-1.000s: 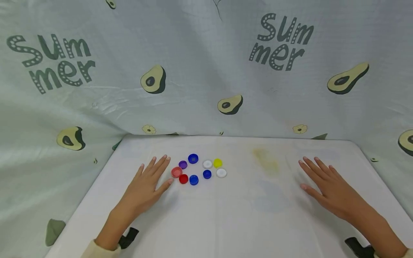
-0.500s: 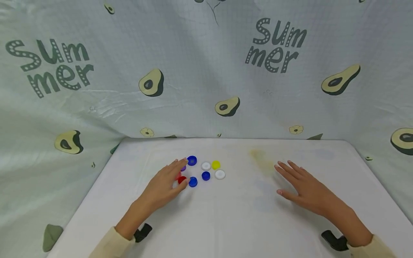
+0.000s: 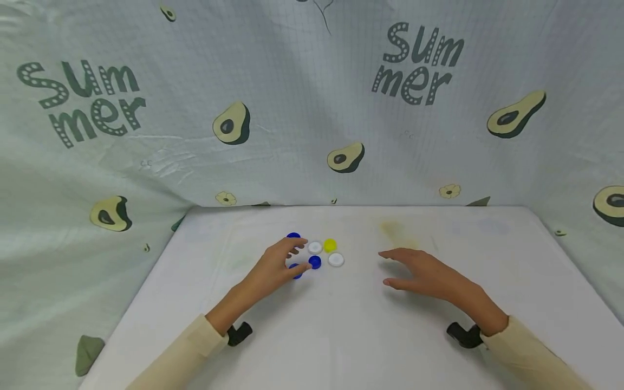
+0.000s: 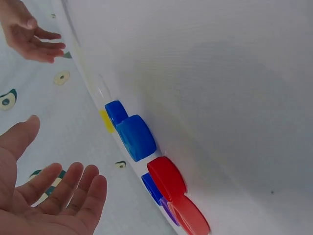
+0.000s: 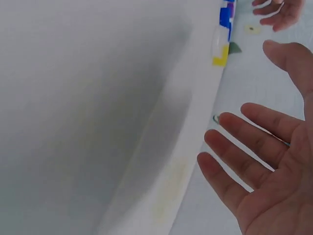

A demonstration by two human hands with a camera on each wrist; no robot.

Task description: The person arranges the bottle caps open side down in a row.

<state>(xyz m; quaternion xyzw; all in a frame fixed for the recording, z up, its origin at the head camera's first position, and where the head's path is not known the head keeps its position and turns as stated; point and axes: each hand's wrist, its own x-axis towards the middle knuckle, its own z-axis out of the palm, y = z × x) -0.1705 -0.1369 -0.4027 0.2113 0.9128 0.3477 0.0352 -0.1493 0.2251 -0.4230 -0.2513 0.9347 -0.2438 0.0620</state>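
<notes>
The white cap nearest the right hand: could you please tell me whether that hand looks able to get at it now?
Probably yes: in the head view, the right hand holds nothing, and only bare tabletop shows between it and that white cap.

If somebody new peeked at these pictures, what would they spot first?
Probably the bright yellow cap, sitting on the white table between the left hand and the right hand. In the left wrist view, the red cap would stand out too, low in the picture. Behind the table, the big SUMMER lettering on the pale cloth might grab their eyes next.
</notes>
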